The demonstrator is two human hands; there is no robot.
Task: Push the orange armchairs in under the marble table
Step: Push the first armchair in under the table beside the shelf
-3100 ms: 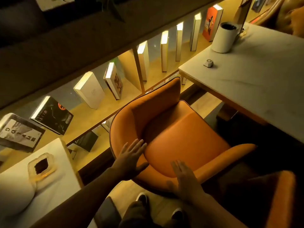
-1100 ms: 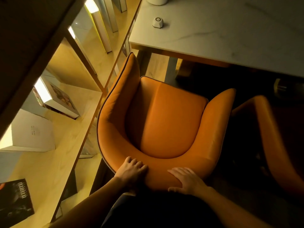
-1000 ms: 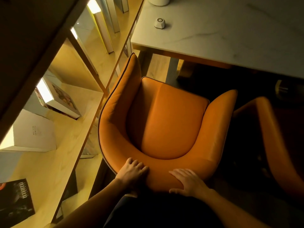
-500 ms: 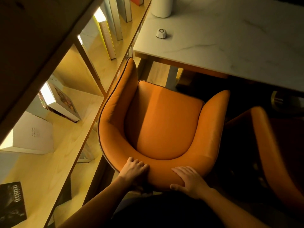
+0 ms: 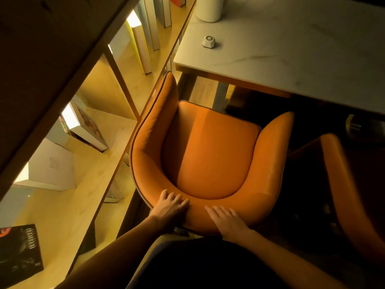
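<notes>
— Two orange chairs! Where is the near orange armchair (image 5: 212, 155)?
— Its seat faces the marble counter (image 5: 291, 49). Its arm tips sit just short of the counter edge, with dark open floor under the top.
— And the hands?
— Both lie open and flat on the curved back: left hand (image 5: 170, 207), right hand (image 5: 227, 221).
— What is beside it?
— The chair's left side almost touches the bookshelf (image 5: 116, 167). A second orange armchair (image 5: 350, 184) stands close on the right, with a dark gap between them.
</notes>
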